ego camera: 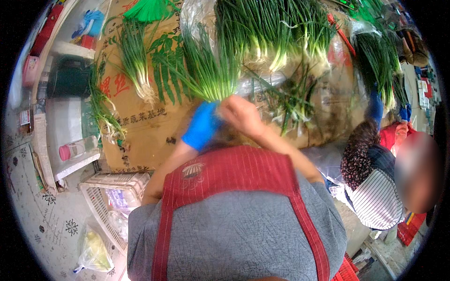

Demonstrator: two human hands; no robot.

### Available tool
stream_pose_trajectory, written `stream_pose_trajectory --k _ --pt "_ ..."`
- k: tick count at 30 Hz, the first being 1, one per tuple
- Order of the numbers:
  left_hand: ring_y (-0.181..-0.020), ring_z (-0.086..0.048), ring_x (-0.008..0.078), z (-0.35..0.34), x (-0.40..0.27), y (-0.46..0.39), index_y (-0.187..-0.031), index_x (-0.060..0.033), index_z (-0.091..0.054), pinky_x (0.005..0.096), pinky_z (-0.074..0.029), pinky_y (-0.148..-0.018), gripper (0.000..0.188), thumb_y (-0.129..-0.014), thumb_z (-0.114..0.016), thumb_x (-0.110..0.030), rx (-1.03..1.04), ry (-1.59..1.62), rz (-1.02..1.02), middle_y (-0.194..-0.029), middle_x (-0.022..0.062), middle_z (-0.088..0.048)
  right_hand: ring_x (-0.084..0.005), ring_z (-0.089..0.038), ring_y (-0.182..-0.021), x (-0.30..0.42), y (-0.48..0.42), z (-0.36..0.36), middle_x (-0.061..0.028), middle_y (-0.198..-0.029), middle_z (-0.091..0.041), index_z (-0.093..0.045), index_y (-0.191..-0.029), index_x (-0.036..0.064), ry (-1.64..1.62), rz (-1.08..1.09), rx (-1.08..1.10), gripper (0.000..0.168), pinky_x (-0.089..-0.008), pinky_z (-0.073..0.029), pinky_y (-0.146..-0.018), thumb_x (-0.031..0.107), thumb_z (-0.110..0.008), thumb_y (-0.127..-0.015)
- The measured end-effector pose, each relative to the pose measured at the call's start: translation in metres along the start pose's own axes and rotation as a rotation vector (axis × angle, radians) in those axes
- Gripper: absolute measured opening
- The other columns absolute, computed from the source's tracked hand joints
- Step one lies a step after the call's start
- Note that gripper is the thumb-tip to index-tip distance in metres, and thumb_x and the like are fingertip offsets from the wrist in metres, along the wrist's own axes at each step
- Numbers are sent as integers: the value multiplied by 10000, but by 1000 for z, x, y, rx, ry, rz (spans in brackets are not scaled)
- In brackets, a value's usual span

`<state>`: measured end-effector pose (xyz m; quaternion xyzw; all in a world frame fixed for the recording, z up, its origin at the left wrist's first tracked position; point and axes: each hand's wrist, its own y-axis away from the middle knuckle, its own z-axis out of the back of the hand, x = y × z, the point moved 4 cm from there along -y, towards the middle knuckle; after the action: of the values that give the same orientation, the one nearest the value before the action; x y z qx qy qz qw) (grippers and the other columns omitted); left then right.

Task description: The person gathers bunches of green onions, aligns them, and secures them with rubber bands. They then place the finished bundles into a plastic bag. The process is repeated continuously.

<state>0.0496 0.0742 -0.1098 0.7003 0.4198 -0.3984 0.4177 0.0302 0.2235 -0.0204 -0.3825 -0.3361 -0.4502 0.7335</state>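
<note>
My left hand (203, 123), in a blue glove, is closed round the lower end of a bunch of green onions (214, 77), whose green tops fan out away from me. My bare right hand (240, 114) is against the same end; it is blurred, so what its fingers hold is unclear. The roots are hidden by the hands. To the left, a smaller bunch of green onions (139, 66) lies on the cardboard (140, 140), roots towards me. A large pile of green onions (274, 35) lies beyond my hands, and loose trimmed leaves (293, 98) are scattered to the right.
Wilted green onions (105, 116) lie at the cardboard's left edge. Beyond are green ties (149, 8) and clear plastic film (198, 15). A shelf with a pink-capped bottle (79, 147) stands left, a plastic crate (102, 207) below. A co-worker's blue-gloved hand (375, 105) is at right.
</note>
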Motion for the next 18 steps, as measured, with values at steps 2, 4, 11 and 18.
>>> stream_pose_trajectory --k 2,4,11,18 --pt "-967 -607 174 5 10 -1 -1179 -66 -568 342 -504 -827 271 -977 -453 -206 -71 314 163 -1107 55 -624 -340 -603 -764 9 5 3 -158 -834 -592 -540 -919 33 -57 -105 97 124 -396 -483 -667 118 -618 -873" --pt "-962 -606 171 7 9 1 -1165 -64 -575 336 -503 -820 262 -970 -459 -195 -80 148 122 -1090 51 -624 -271 -597 -730 9 14 8 -128 -805 -586 -535 -917 35 -219 -186 165 109 -367 -478 -655 119 -599 -896" --pt "-961 -611 180 -17 6 10 -1151 -49 -592 324 -499 -820 243 -924 -506 -64 -23 -687 -216 -1061 53 -628 -83 -492 -755 -6 40 27 -4 -816 -531 -528 -933 33 -587 -467 236 104 -261 -438 -672 113 -594 -926" --pt "-966 -623 214 -18 -16 2 -1158 -23 -592 340 -498 -866 278 -891 -527 21 -30 -359 -22 -1083 83 -631 -72 -547 -763 17 69 34 7 -836 -557 -536 -959 52 -611 -270 315 93 -235 -468 -672 115 -600 -935"
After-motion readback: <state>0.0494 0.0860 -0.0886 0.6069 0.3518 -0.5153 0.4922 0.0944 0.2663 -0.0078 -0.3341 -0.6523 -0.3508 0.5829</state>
